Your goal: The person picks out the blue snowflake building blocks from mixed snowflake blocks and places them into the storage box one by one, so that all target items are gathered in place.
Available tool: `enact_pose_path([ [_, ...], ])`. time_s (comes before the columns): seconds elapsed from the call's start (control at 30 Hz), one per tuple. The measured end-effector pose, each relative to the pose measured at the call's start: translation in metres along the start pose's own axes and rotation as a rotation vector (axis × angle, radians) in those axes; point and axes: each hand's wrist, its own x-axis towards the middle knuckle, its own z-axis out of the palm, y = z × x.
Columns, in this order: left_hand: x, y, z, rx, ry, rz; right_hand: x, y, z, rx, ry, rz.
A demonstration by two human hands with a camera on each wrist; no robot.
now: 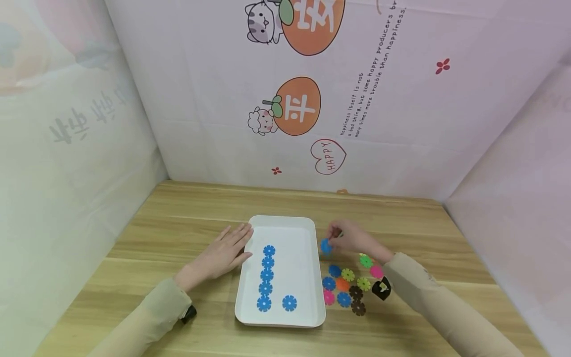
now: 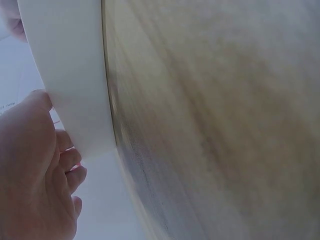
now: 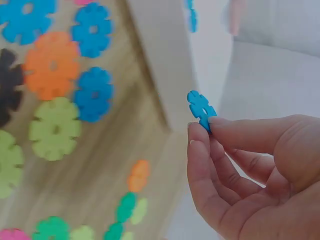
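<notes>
Pinched a blue disc (image 3: 201,108) by its notched rim in the right hand (image 1: 352,237), just beside the white tray (image 1: 308,223), judged light, stiff, thin and slippery, with the left hand (image 1: 225,253) laid flat against the tray's left wall.

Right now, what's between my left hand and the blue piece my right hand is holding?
In the head view, the white tray with its blue pieces.
</notes>
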Motion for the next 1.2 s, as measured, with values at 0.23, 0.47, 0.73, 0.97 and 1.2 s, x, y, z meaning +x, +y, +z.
enact_pose_path([
  [0.23, -0.001, -0.001, 0.000, 0.003, -0.014, -0.009, 0.000, -0.026, 0.002, -0.007, -0.011, -0.077],
  [0.47, -0.001, -0.002, 0.001, 0.006, -0.013, -0.009, 0.004, -0.048, 0.039, -0.056, -0.142, -0.031],
  [0.73, 0.000, -0.003, 0.003, 0.015, -0.013, -0.006, 0.005, -0.059, 0.071, -0.171, -0.234, -0.074],
  [0.97, 0.000, -0.003, 0.001, 0.011, -0.004, 0.003, 0.005, -0.061, 0.077, -0.129, -0.295, -0.077],
  [1.2, 0.000, -0.001, -0.001, 0.007, -0.017, -0.004, 0.005, -0.060, 0.079, -0.117, -0.310, -0.068],
])
